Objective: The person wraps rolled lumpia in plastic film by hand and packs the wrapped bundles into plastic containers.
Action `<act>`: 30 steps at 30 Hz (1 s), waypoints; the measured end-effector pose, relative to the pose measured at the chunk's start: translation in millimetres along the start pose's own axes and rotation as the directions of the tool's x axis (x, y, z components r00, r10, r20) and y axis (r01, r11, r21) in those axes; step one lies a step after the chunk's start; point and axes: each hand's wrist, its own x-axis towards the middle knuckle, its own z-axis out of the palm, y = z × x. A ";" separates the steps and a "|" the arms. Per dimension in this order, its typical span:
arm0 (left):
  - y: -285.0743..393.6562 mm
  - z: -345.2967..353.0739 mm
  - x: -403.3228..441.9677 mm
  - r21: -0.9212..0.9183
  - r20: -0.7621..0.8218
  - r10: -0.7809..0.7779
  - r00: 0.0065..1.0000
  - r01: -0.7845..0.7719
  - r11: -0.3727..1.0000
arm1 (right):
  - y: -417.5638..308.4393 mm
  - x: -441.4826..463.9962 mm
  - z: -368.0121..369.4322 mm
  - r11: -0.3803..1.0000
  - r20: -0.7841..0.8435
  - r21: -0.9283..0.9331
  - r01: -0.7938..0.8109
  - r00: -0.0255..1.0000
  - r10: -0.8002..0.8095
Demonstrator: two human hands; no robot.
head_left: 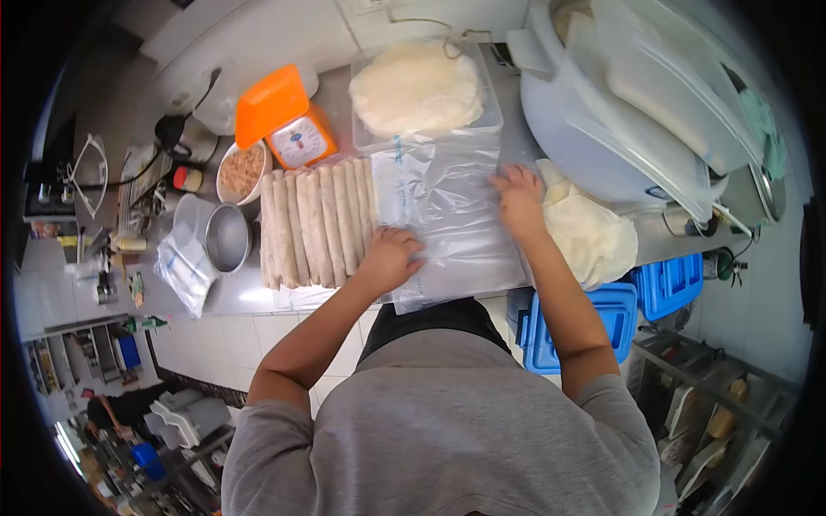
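Observation:
A clear plastic bag with blue print lies flat on the metal counter in front of me. My left hand rests on its left edge, fingers bent slightly with the thumb apart. On the upper right edge of the bag lies my right hand, its fingers spread. Just left of my left hand, long pale spring rolls are lined up side by side. A crumpled pale cloth or stack of wrappers sits to the right of my right forearm. Behind the bag, a clear tub holds round pale wrappers.
At the back left are an orange kitchen scale, a bowl of minced filling and a metal bowl. Large translucent tubs stand back right. Blue-lidded boxes sit below the counter. Another person is at lower left.

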 end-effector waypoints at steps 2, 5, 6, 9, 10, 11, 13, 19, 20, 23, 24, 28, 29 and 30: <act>1.9 5.9 -12.6 -0.040 -0.123 0.029 0.992 -0.035 0.999 | -21.4 8.8 -10.2 0.996 0.027 0.083 0.044 0.999 -0.046; 10.5 -9.4 -29.7 -0.107 -0.315 -0.008 0.949 -0.027 0.994 | -64.5 24.4 -1.3 0.947 -0.004 0.297 0.124 0.992 -0.129; 11.9 -18.5 -38.2 -0.127 -0.356 -0.039 0.934 -0.007 0.992 | -83.1 29.5 3.4 0.915 -0.028 0.376 0.147 0.989 -0.147; 15.4 -41.3 -61.4 -0.180 -0.426 -0.110 0.898 0.034 0.983 | -151.5 69.3 12.8 0.804 -0.020 0.568 0.175 0.980 -0.200; 15.2 -46.0 -68.4 -0.192 -0.422 -0.127 0.898 0.048 0.980 | -171.2 87.3 22.7 0.770 -0.041 0.609 0.192 0.977 -0.211; 15.0 -50.1 -75.5 -0.202 -0.416 -0.143 0.898 0.062 0.977 | -188.7 104.6 39.7 0.790 -0.077 0.569 0.228 0.971 -0.225; 16.8 -55.2 -85.7 -0.199 -0.434 -0.130 0.892 0.046 0.979 | -208.8 131.9 78.4 0.827 -0.016 0.517 0.220 0.969 -0.247; -7.3 -75.7 -121.8 -0.264 -0.590 -0.334 0.735 0.216 0.940 | -223.9 167.5 73.5 0.783 0.296 0.616 0.093 0.893 -0.339; -17.0 -77.0 -123.6 -0.264 -0.625 -0.349 0.698 0.232 0.936 | -226.7 163.6 59.8 0.749 0.358 0.662 0.023 0.869 -0.343; -26.2 -85.3 -97.1 -0.354 -0.725 -0.368 0.582 0.144 0.924 | -236.8 146.2 8.4 0.651 0.313 0.759 0.020 0.865 -0.392; -22.6 -88.6 -89.3 -0.399 -0.745 -0.379 0.548 0.089 0.913 | -239.0 133.9 -11.1 0.620 0.267 0.783 0.046 0.876 -0.402; -13.4 -82.7 -73.2 -0.744 -0.256 -0.426 0.868 0.105 0.659 | -188.8 81.6 -95.4 0.347 0.145 0.934 -0.088 0.979 -0.143; -8.8 -74.4 -67.5 -0.786 -0.209 -0.412 0.887 0.098 0.611 | -165.9 68.1 -105.8 0.340 0.174 0.927 -0.156 0.985 -0.022; -3.3 -67.4 -62.6 -0.821 -0.163 -0.394 0.905 0.097 0.562 | -140.6 54.4 -112.4 0.323 0.198 0.921 -0.220 0.975 0.100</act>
